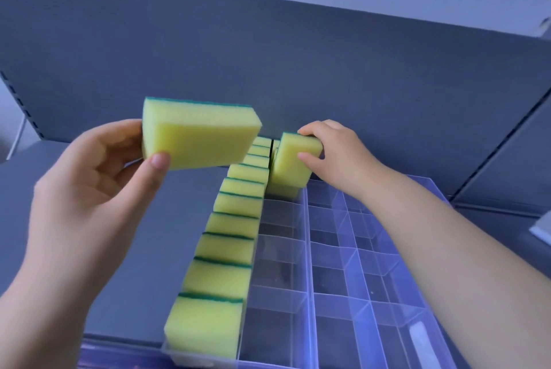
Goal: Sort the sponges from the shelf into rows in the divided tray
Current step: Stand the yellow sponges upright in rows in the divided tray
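Observation:
My left hand (95, 177) holds a yellow sponge with a green scouring side (196, 134) up in the air, left of the tray, thumb on its front face. My right hand (334, 153) grips a second yellow sponge (293, 159) upright at the far end of the tray's second row, thumb on its front and fingers over its top. The clear divided tray (337, 252) lies on the grey shelf. Its leftmost row (226, 237) holds several upright yellow and green sponges from front to back.
The other tray compartments to the right hold nothing. A grey back panel (298, 55) rises behind the tray. The grey shelf surface (155, 234) stretches to the left of the tray. A pale object (541, 233) lies at the right edge.

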The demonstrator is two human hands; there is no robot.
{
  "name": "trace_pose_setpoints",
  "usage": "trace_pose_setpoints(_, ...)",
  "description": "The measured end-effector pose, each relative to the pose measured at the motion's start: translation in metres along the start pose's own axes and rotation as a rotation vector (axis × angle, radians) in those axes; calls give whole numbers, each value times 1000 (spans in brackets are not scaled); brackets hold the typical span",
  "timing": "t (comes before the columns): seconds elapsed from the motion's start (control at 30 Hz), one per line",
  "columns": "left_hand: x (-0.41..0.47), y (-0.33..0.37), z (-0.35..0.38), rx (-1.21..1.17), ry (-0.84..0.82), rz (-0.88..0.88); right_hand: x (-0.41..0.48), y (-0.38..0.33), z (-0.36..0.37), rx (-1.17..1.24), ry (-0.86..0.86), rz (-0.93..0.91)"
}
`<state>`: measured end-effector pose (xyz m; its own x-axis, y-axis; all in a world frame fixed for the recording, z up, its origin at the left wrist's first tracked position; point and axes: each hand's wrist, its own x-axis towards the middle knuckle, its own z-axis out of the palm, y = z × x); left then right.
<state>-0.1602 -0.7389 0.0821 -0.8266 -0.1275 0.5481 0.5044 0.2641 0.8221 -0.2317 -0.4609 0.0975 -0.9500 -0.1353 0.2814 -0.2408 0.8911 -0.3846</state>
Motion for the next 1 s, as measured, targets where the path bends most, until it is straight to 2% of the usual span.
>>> trace_pose_setpoints(0.2, 4, -1, 1, 47, 11, 8, 2, -3, 1, -29, -29, -54)
trace_pose_setpoints(0.83, -3, 6, 6, 58, 23, -17, -3, 0, 34, -192, -104, -71)
trace_pose_setpoints(1.0, 1, 5, 4, 49, 31, -9, -4, 4, 29, -171, -137, -84)
